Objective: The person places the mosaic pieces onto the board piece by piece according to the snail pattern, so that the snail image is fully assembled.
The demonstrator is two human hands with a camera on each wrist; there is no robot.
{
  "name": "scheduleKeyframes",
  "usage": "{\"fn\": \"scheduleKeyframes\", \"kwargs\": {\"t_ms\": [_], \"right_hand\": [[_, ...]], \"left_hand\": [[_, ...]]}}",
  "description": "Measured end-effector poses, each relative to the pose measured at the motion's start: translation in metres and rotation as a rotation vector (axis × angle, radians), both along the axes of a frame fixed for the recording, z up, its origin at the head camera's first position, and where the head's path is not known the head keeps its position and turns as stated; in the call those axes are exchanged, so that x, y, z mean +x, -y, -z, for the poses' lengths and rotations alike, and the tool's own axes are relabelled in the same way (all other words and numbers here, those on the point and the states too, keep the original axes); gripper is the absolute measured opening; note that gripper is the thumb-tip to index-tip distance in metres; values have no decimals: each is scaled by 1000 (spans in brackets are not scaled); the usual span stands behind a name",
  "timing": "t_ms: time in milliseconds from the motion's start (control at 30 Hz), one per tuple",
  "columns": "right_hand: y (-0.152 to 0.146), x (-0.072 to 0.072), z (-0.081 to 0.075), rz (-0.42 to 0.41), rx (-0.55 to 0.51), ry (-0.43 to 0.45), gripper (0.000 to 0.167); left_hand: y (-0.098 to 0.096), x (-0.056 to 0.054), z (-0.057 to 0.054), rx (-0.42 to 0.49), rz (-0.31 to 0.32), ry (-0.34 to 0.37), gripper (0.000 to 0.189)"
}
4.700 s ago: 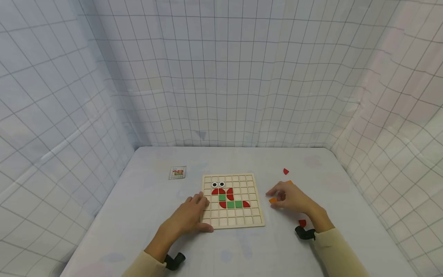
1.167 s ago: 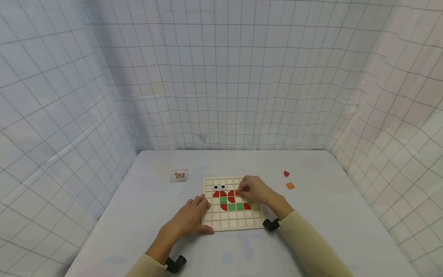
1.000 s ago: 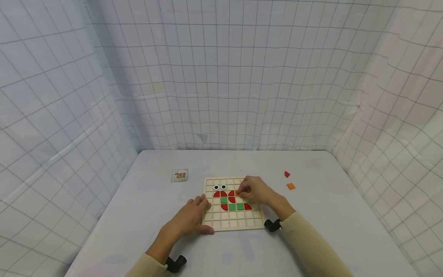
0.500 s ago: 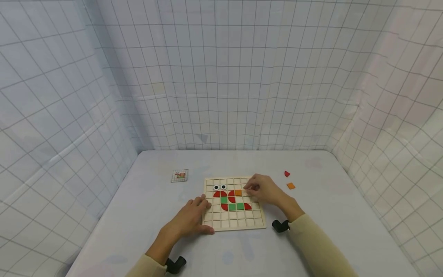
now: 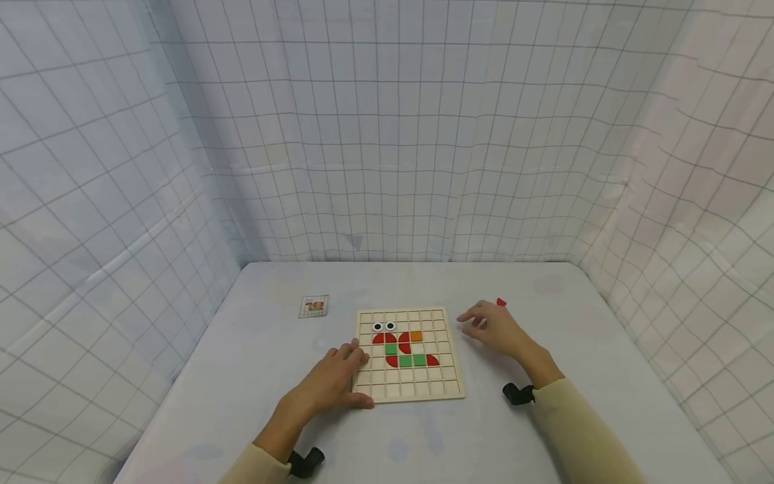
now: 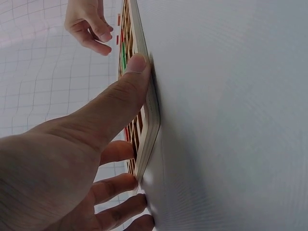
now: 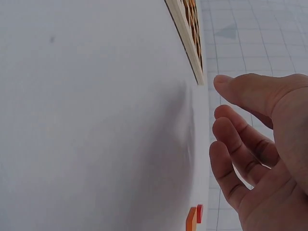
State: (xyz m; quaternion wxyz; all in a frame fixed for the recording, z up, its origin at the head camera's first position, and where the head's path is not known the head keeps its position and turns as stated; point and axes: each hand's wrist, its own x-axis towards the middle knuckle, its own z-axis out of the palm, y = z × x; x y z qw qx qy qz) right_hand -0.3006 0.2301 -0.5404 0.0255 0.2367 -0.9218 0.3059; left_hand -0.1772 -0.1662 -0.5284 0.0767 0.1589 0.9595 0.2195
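Observation:
A wooden grid board (image 5: 417,399) holds red quarter-round tiles, several green square tiles (image 5: 405,361), two round eye pieces (image 5: 383,327) and an orange square tile (image 5: 416,336). My left hand (image 5: 329,380) lies spread at the board's near left corner. In the left wrist view its thumb (image 6: 118,103) lies along the front edge, with the fingers at the left edge. My right hand (image 5: 496,329) is off the board's right side, fingers loosely bent and holding nothing. Beyond it shows a red tile (image 5: 501,302); another orange tile (image 7: 191,220) appears in the right wrist view, hidden in the head view.
A small picture card (image 5: 314,306) with a grid and coloured shapes lies at the back left of the white table (image 5: 272,282). Grid-patterned curtains (image 5: 387,168) hang behind the table and on both sides.
The right hand picked up an orange square tile, set it in the grid beside the red tiles, let go and drew back to the right. My left hand stays at the board's corner.

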Motion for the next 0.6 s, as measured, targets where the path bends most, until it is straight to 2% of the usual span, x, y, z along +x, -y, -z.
{"fn": "scheduleKeyframes", "kwargs": {"t_ms": [333, 600], "right_hand": [[-43, 1, 3, 101, 6, -33, 24], [-70, -1, 12, 152, 15, 11, 35]], "left_hand": [[1, 1, -1, 4, -3, 3, 86], [5, 0, 0, 6, 36, -23, 87]]}}
